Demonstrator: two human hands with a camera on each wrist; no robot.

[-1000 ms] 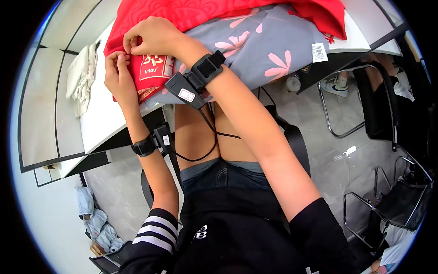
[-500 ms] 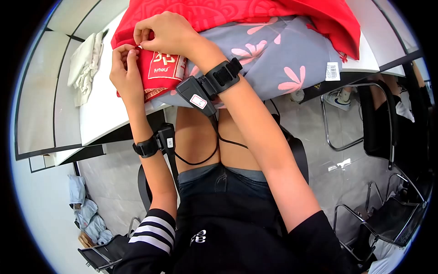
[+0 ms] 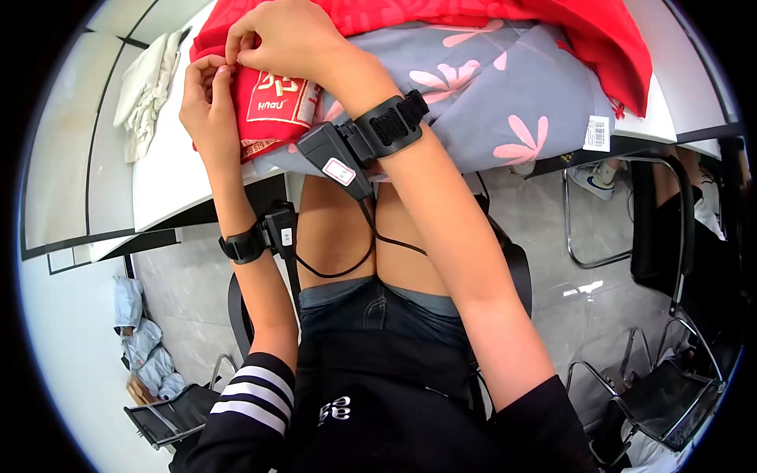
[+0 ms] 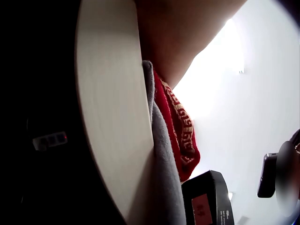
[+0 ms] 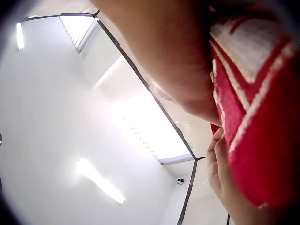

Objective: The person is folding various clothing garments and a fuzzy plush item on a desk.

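Red fabric with gold lettering [image 3: 272, 106] lies at the left end of a grey cloth with pink flowers [image 3: 473, 94], near the desk's front edge. Both hands meet at the red fabric's left edge, fingertips almost together. The left hand [image 3: 210, 106] has bent fingers and a raised thumb there, pinching the edge. From above, the right hand [image 3: 288, 39] pinches the same edge between thumb and curled fingers. In the right wrist view the red fabric [image 5: 262, 140] hangs close beside the left hand's fingers [image 5: 219, 164]. The left wrist view shows its patterned border [image 4: 183, 122] over grey cloth.
A crumpled cream cloth [image 3: 148, 94] lies on the white desk [image 3: 165, 185] at the left, by a partition. More red cloth [image 3: 607, 47] covers the back and right. Chairs stand at the right, one near another person's leg and shoe [image 3: 593, 180]. Cables run from the wrist cameras.
The view has shifted, so the flowered cloth sits farther right in the picture. Both hands remain together at the red fabric's edge, with little visible change in their hold.
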